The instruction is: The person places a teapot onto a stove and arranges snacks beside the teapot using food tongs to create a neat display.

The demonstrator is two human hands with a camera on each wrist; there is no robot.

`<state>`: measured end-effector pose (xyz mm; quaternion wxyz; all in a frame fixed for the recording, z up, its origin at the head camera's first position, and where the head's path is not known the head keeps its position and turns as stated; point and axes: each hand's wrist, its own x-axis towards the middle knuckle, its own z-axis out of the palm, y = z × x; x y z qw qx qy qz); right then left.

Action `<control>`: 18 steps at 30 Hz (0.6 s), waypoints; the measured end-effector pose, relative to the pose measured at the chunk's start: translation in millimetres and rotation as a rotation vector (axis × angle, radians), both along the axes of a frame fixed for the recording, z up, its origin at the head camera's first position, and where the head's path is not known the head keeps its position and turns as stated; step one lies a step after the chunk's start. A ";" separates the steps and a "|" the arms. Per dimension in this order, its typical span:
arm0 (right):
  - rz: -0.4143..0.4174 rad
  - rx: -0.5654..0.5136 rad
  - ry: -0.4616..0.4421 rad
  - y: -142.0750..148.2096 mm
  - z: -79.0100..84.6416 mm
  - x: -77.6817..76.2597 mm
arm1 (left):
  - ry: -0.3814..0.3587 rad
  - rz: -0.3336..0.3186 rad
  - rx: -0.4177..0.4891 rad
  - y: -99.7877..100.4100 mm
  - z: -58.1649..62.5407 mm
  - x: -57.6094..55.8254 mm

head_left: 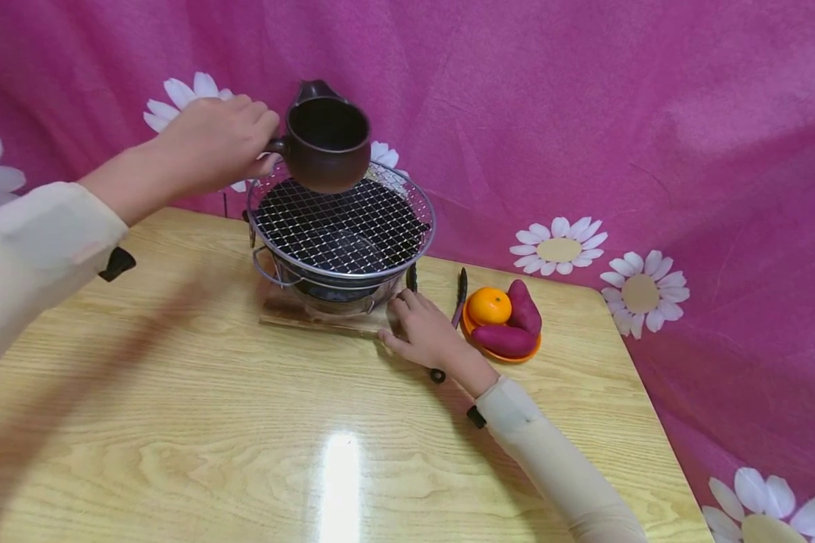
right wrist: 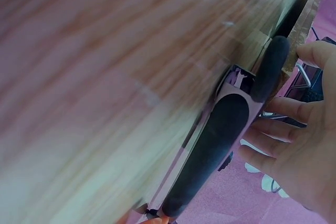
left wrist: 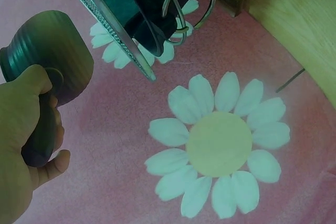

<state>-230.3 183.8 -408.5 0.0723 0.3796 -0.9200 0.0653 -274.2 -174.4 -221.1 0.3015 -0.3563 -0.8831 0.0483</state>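
My left hand (head_left: 210, 139) grips the side handle of a dark brown clay pot (head_left: 329, 166), holding it in the air over the back of a round tabletop grill (head_left: 342, 260) topped with a wire mesh (head_left: 333, 226). The pot's spout faces the curtain, and its inside looks dark. In the left wrist view, fingers and thumb wrap the handle (left wrist: 41, 140). My right hand (head_left: 428, 332) rests at the right end of the wooden board (head_left: 319, 323) under the grill, thumb against its edge, fingers loosely bent. Beside it lie black-handled tongs (right wrist: 210, 150).
Right of the tongs, an orange plate (head_left: 509, 358) holds a mandarin (head_left: 490, 306) and two purple sweet potatoes (head_left: 505, 341). A pink curtain (head_left: 482, 113) with white daisies hangs behind the light wooden table (head_left: 244, 422). The grill has wire loop handles (head_left: 268, 271).
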 end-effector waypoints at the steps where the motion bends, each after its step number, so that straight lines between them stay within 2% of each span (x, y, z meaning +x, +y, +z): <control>1: 0.000 0.000 -0.002 -0.2 0.0 -0.2 | 0.000 -0.009 0.002 0.3 -0.4 -0.6; 7: -0.011 0.011 -0.012 -0.7 0.0 -0.3 | -0.024 -0.040 0.011 3.6 -2.4 -3.9; 18: -0.010 0.005 -0.018 -0.3 0.3 0.0 | -0.098 -0.020 -0.024 9.7 -3.1 -7.3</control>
